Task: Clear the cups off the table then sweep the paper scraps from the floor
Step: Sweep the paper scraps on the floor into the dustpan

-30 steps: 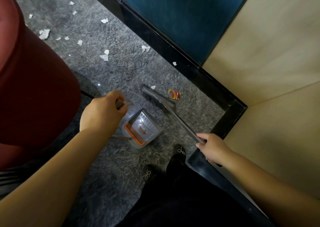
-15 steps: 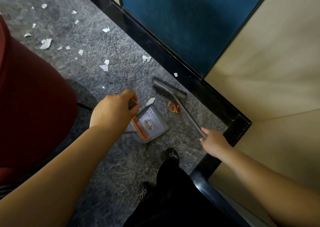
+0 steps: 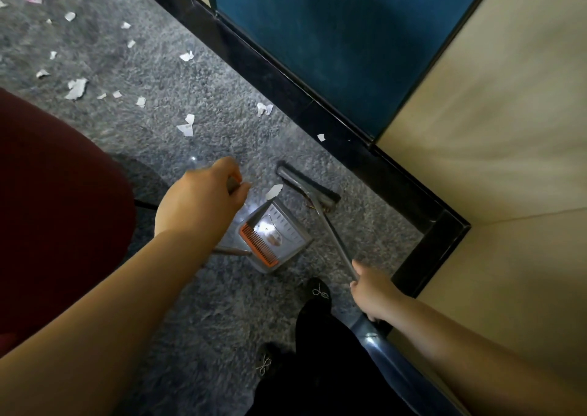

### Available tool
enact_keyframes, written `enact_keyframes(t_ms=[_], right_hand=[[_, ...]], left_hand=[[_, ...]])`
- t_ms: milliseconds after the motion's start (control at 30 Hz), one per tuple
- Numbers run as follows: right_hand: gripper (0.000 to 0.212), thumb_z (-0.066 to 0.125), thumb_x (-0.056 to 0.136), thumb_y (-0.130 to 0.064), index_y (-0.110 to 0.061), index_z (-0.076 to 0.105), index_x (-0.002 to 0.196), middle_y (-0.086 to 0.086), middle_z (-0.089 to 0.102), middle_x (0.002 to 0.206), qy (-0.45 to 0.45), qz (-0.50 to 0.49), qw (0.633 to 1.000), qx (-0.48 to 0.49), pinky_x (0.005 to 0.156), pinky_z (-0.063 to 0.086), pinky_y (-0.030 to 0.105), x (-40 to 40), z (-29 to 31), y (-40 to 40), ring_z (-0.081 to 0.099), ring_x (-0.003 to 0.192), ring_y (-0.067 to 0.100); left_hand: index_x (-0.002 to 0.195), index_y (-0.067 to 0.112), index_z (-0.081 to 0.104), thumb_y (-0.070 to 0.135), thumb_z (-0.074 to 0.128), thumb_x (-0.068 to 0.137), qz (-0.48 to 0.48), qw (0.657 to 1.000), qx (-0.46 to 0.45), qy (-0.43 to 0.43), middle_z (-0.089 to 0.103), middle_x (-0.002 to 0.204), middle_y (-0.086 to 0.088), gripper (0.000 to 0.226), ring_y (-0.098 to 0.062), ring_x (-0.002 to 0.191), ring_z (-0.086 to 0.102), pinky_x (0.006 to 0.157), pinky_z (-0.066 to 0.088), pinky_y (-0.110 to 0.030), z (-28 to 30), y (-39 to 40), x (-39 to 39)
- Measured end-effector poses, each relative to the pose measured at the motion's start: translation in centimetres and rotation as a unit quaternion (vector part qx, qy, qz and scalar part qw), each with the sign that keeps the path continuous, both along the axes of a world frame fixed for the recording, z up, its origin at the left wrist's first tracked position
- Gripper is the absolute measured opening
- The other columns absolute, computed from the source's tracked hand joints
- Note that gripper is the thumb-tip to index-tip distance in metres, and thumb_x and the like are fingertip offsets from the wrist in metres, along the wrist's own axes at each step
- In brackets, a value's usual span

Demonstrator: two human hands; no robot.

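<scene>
White paper scraps (image 3: pixel 76 88) lie scattered over the grey carpet (image 3: pixel 197 304), most of them toward the far left, with a few nearer the black skirting (image 3: pixel 333 129). One larger scrap (image 3: pixel 273 191) sits at the far edge of the grey dustpan (image 3: pixel 276 241), which stands on the carpet with its orange comb (image 3: pixel 259 244) along the near side. The left hand (image 3: pixel 198 207) curls around the dustpan's handle from above. The broom (image 3: pixel 307 185) has its dark head down on the carpet just beyond the dustpan, its handle slanting back to the right hand (image 3: pixel 373 293), which grips it with closed fingers. Two black shoes (image 3: pixel 319 291) with small bows stand on the carpet below. A dark red chair (image 3: pixel 57 212) fills the left side.
</scene>
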State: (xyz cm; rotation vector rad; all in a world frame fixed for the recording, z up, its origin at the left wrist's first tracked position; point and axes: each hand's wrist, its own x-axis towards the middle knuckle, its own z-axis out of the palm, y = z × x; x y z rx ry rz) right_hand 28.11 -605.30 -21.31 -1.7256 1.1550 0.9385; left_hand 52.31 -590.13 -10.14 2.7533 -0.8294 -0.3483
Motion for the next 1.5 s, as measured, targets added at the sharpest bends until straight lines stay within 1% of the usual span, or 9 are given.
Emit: enact_keyframes(t_ms=[67, 167, 233, 300, 533, 767, 967, 1300, 1500], right_hand=[[0.058, 0.04, 0.102, -0.02, -0.024, 0.014, 0.153, 0.012, 0.042, 0.145, 0.007, -0.011, 0.999, 0.043, 0.061, 0.052, 0.031, 0.0, 0.9, 1.2, 0.058, 0.074, 0.019], [0.058, 0.039, 0.102, -0.019, -0.021, 0.013, 0.154, 0.01, 0.048, 0.138, -0.004, -0.034, 0.996, 0.084, 0.061, 0.05, 0.032, -0.2, 2.4, 3.6, 0.052, 0.056, 0.018], [0.057, 0.039, 0.103, -0.018, -0.019, 0.013, 0.154, 0.002, 0.052, 0.102, -0.014, -0.057, 0.992, 0.112, 0.058, 0.047, 0.033, -0.8, 3.3, 5.4, 0.046, 0.048, 0.017], [0.057, 0.039, 0.104, -0.017, -0.02, 0.013, 0.154, -0.005, 0.036, 0.078, -0.016, -0.084, 0.986, 0.146, 0.051, 0.043, 0.031, -1.4, 4.2, 6.9, 0.042, 0.044, 0.015], [0.054, 0.04, 0.103, -0.012, -0.018, 0.02, 0.153, -0.01, 0.03, 0.068, -0.056, -0.122, 0.98, 0.147, 0.041, 0.033, 0.024, -4.2, 6.5, 10.2, 0.036, 0.033, 0.007], [0.056, 0.045, 0.101, -0.02, -0.029, 0.022, 0.152, -0.005, 0.042, 0.072, -0.086, -0.113, 0.986, 0.084, 0.037, 0.037, 0.022, -3.7, 5.4, 8.8, 0.041, 0.032, 0.008], [0.054, 0.044, 0.101, -0.022, -0.03, 0.025, 0.151, 0.004, 0.054, 0.106, -0.096, -0.075, 0.992, 0.02, 0.038, 0.04, 0.021, 1.0, 3.0, 5.4, 0.05, 0.045, 0.012], [0.058, 0.039, 0.1, -0.013, -0.024, 0.019, 0.153, 0.011, 0.043, 0.145, -0.036, 0.073, 0.997, 0.005, 0.053, 0.051, 0.031, 7.9, -1.5, 4.9, 0.064, 0.066, 0.026], [0.054, 0.043, 0.1, -0.017, -0.024, 0.026, 0.151, 0.014, 0.06, 0.122, -0.04, 0.09, 0.994, 0.046, 0.049, 0.047, 0.033, 3.8, 0.9, 8.3, 0.054, 0.052, 0.023]], left_hand=[[0.094, 0.026, 0.056, 0.044, 0.06, 0.093, -0.002, 1.0, -0.002, -0.002, 0.047, 0.06, 0.008, 0.018, -0.017, 0.054, 0.045, 0.044, 0.027, -0.023, -0.1, -0.1, -0.2], [0.095, 0.026, 0.056, 0.045, 0.059, 0.093, -0.004, 1.0, -0.01, -0.006, 0.044, 0.059, 0.008, 0.019, -0.014, 0.051, 0.041, 0.044, 0.025, -0.022, -0.1, -0.3, -0.7], [0.095, 0.025, 0.056, 0.044, 0.059, 0.094, -0.009, 1.0, -0.02, -0.014, 0.043, 0.058, 0.009, 0.02, -0.01, 0.05, 0.039, 0.044, 0.024, -0.021, 0.0, -0.1, -1.1], [0.094, 0.024, 0.056, 0.044, 0.059, 0.094, -0.011, 0.999, -0.028, -0.018, 0.041, 0.058, 0.011, 0.02, -0.008, 0.05, 0.037, 0.044, 0.023, -0.021, 0.0, 0.4, -1.4], [0.093, 0.021, 0.056, 0.041, 0.061, 0.093, -0.006, 0.999, -0.048, 0.011, 0.048, 0.064, 0.005, 0.02, -0.015, 0.055, 0.044, 0.047, 0.031, -0.026, 0.5, 2.2, -2.4], [0.091, 0.023, 0.06, 0.044, 0.064, 0.089, 0.028, 0.999, -0.043, -0.003, 0.064, 0.079, -0.009, 0.021, -0.033, 0.075, 0.058, 0.062, 0.046, -0.035, 1.6, 7.2, -2.0], [0.089, 0.024, 0.062, 0.045, 0.067, 0.086, 0.053, 0.997, -0.047, 0.005, 0.065, 0.073, -0.004, 0.022, -0.029, 0.07, 0.062, 0.066, 0.055, -0.041, 2.2, 8.6, 0.0], [0.091, 0.023, 0.062, 0.044, 0.062, 0.089, 0.08, 0.996, 0.0, -0.034, 0.056, 0.07, -0.003, 0.021, -0.03, 0.07, 0.054, 0.057, 0.041, -0.032, 0.4, 8.8, 1.8], [0.09, 0.023, 0.059, 0.043, 0.062, 0.09, 0.073, 0.997, 0.001, -0.033, 0.052, 0.068, 0.001, 0.02, -0.031, 0.069, 0.056, 0.054, 0.034, -0.03, 0.1, 8.0, 0.9]])
